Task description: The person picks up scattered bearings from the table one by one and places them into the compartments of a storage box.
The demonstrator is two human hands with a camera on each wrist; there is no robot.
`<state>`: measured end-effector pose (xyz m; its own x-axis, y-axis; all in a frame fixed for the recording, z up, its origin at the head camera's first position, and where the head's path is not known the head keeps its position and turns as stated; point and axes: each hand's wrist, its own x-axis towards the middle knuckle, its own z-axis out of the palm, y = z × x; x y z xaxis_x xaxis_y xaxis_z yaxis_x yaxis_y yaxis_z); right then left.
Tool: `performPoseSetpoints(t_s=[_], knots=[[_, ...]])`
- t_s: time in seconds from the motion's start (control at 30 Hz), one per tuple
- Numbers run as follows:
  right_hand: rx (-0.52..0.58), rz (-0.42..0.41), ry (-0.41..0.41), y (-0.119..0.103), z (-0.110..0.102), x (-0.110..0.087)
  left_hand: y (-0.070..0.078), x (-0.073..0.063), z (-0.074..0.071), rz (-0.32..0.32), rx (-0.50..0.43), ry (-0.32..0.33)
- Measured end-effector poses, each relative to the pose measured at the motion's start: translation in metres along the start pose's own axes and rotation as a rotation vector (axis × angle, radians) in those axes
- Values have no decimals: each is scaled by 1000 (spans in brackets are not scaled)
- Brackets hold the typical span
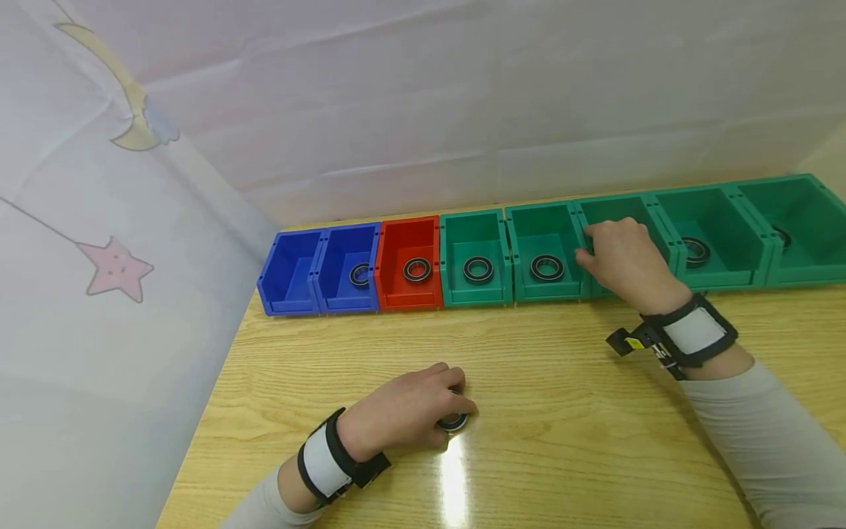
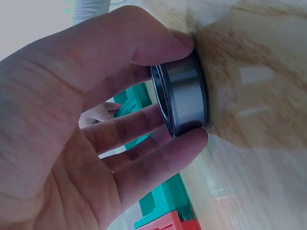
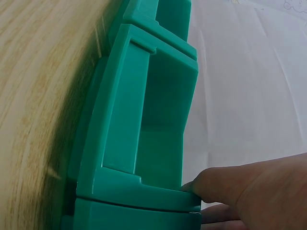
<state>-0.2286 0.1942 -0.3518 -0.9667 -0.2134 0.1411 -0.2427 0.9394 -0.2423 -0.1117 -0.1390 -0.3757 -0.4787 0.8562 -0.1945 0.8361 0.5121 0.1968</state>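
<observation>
On the table, my left hand (image 1: pixel 413 408) grips a ball bearing (image 1: pixel 454 424), its fingers and thumb curled about the rim. The left wrist view shows the bearing's smooth steel outer ring (image 2: pixel 186 98) standing on edge toward the camera, between thumb and fingers, close against the tabletop. My right hand (image 1: pixel 624 257) reaches over the third green bin (image 1: pixel 611 209) from the left, fingers dipping in. In the right wrist view, the thumb (image 3: pixel 211 184) is right at a green bin's side wall, and the other fingertips are hidden. I cannot tell whether they hold anything.
Two blue bins (image 1: pixel 291 305), a red bin (image 1: pixel 410 300) and several green bins (image 1: pixel 477 295) stand in a row along the wall. Single bearings lie in the right blue bin, the red bin and several green ones. A white curtain-like sheet (image 1: pixel 396 110) hangs behind.
</observation>
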Motion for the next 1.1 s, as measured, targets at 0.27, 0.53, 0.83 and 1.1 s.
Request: performPoseSetpoints(t_s=[0.27, 0.53, 0.83, 1.1], knots=[[3, -4, 9, 0, 0, 0, -3, -2, 0, 8, -20, 21], [2, -13, 20, 0, 1, -2, -5, -5, -3, 1, -18, 42], [-2, -10, 15, 0, 1, -2, -9, -9, -7, -23, -57, 89], [-11, -9, 11, -1, 1, -1, -13, -11, -14, -63, -58, 69]])
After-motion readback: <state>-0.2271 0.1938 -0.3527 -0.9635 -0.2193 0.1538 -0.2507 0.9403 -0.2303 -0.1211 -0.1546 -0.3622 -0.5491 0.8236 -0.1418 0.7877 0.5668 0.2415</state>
